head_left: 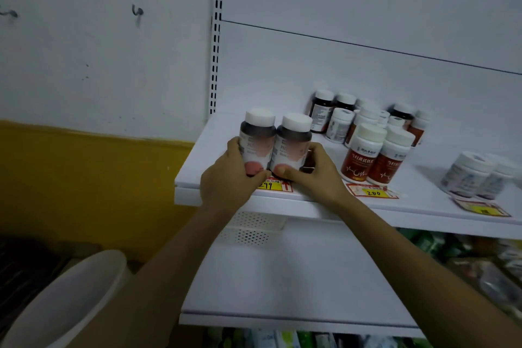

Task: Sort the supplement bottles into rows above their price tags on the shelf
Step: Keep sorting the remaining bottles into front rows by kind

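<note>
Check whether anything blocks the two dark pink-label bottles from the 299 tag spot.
Nothing visible. Left hand and right hand hold the dark, white-capped, pink-label plastic bottles directly behind the yellow 299 price tag; red-label white bottles stand apart, to the right.

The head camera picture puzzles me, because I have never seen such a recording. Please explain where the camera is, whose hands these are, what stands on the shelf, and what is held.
There is no machine here. A person wears one camera on the head. It looks forward and down, so both arms enter from below. The left hand grips a dark bottle with a white cap, and the right hand grips its twin beside it. Both seem to stand upright on the white shelf, just above a yellow price tag. To the right, red-label bottles stand above a tag reading 200. Further right, white bottles stand above a third tag. At the back is a mixed group of bottles, not yet sorted.
</note>
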Motion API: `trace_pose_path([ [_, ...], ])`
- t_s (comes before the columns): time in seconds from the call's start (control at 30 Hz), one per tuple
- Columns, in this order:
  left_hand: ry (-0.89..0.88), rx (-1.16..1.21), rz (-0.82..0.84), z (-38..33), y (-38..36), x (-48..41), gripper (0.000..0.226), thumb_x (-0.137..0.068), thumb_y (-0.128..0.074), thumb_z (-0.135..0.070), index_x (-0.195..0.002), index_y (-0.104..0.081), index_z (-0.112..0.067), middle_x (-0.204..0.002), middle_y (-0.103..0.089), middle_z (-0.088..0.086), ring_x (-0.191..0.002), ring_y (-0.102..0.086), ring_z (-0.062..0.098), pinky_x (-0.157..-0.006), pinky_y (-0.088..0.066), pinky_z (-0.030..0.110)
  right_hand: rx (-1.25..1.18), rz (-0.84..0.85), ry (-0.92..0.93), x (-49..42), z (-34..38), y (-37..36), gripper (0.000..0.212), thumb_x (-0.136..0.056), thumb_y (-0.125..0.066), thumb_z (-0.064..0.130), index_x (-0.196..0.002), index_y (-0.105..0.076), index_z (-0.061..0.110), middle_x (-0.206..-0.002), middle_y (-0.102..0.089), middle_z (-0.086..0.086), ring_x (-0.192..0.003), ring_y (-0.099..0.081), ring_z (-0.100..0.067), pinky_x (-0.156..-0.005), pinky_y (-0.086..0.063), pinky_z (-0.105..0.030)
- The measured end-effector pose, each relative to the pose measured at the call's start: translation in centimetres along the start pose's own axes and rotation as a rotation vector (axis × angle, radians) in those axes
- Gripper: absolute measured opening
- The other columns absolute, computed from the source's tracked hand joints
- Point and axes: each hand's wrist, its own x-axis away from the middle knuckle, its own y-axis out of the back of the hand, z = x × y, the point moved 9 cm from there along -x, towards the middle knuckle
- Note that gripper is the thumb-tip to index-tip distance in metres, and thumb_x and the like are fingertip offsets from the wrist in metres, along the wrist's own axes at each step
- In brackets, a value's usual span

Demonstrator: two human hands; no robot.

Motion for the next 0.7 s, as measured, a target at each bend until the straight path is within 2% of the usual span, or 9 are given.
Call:
trace_pose_path([
  [0.1,0.0,0.002,-0.003,0.1,-0.1,0.0,0.088,-0.07,-0.069,-0.057,-0.138,-0.024,-0.023,-0.132,-0.054,0.0,-0.114,-0.057,0.026,-0.091,-0.048,0.042,-0.006,0.007,-0.001,-0.1,-0.1,0.0,0.065,-0.072,-0.079,0.033,-0.126,-0.045,0.021,-0.109,-0.06,0.011,-0.095,-0.057,0.004,-0.072,-0.045,-0.011],
  [0.3,-0.002,-0.032,-0.017,0.2,0.0,0.0,0.077,-0.072,-0.066,-0.058,-0.132,-0.033,-0.023,-0.127,-0.057,0.0,-0.111,-0.059,0.025,-0.089,-0.048,0.04,-0.007,0.044,-0.005,-0.4,-0.7,-0.3,0.064,-0.073,-0.078,0.036,-0.126,-0.044,0.021,-0.115,-0.061,0.008,-0.101,-0.059,-0.005,-0.079,-0.048,-0.018],
  [0.47,-0.01,-0.03,-0.003,0.0,-0.1,0.0,0.082,-0.072,-0.067,-0.057,-0.136,-0.027,-0.024,-0.131,-0.055,-0.001,-0.114,-0.057,0.025,-0.09,-0.048,0.041,0.01,0.043,-0.01,-0.3,-0.7,-0.4,0.065,-0.074,-0.078,0.037,-0.126,-0.043,0.022,-0.118,-0.061,0.007,-0.102,-0.06,-0.006,-0.082,-0.05,-0.02],
  [0.6,0.006,0.013,0.023,-0.1,0.2,0.2,0.099,-0.066,-0.071,-0.06,-0.142,-0.018,-0.025,-0.137,-0.049,0.0,-0.121,-0.052,0.026,-0.095,-0.047,0.045,0.013,0.045,-0.02,0.0,0.0,0.0,0.076,-0.075,-0.077,0.035,-0.136,-0.035,0.02,-0.119,-0.057,0.004,-0.099,-0.057,-0.006,-0.071,-0.042,-0.009],
  [0.63,0.002,0.02,0.026,-0.4,0.3,0.2,0.103,-0.065,-0.072,-0.059,-0.144,-0.015,-0.025,-0.141,-0.045,0.001,-0.126,-0.048,0.026,-0.098,-0.044,0.046,0.007,0.035,-0.024,0.1,0.0,0.1,0.082,-0.074,-0.077,0.035,-0.14,-0.031,0.019,-0.123,-0.056,0.002,-0.104,-0.056,-0.009,-0.075,-0.042,-0.01],
  [0.7,-0.016,0.04,0.011,-1.1,1.1,0.5,0.108,-0.069,-0.072,-0.054,-0.148,-0.005,-0.021,-0.153,-0.026,0.004,-0.138,-0.03,0.026,-0.108,-0.032,0.045,-0.016,0.002,-0.039,0.1,0.1,0.4,0.096,-0.074,-0.076,0.04,-0.148,-0.019,0.019,-0.137,-0.05,-0.005,-0.122,-0.049,-0.018,-0.092,-0.042,-0.021],
])
